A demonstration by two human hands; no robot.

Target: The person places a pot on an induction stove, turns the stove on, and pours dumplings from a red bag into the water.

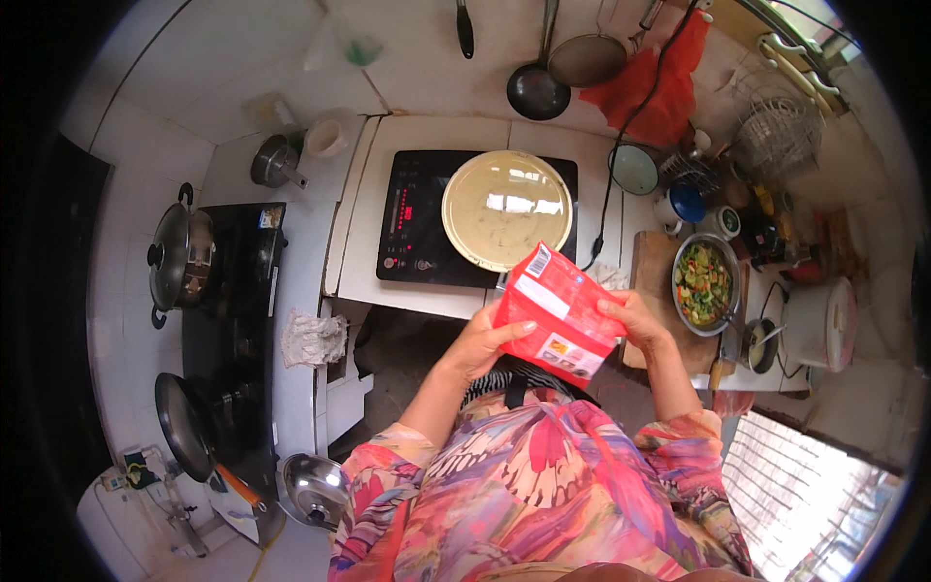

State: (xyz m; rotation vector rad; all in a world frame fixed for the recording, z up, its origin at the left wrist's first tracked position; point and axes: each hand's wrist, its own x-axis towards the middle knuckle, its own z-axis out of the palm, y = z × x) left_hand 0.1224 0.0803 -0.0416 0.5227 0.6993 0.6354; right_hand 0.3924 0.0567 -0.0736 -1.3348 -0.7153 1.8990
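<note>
Between both hands I hold a red plastic food packet (pixel 560 313) at a tilt, its printed and barcoded side up. My left hand (pixel 486 338) grips its left edge, thumb on top; my right hand (pixel 637 317) grips the right edge. Just beyond the packet a round cream-coloured lid or shallow pan (pixel 507 209) rests on a black induction cooktop (pixel 418 218), whose red display is lit. It is too glossy to tell whether liquid lies in it. To the right, a metal bowl of chopped mixed vegetables (pixel 702 284) stands partly on a wooden cutting board (pixel 651 269).
At left are a lidded steel pot (pixel 182 256), a frying pan (pixel 190 429) and a crumpled cloth (pixel 314 338) on the counter edge. A black ladle (pixel 538 93) hangs on the wall. A black cord (pixel 609 193) runs down beside the cooktop. A white cooker (pixel 818 324) stands right.
</note>
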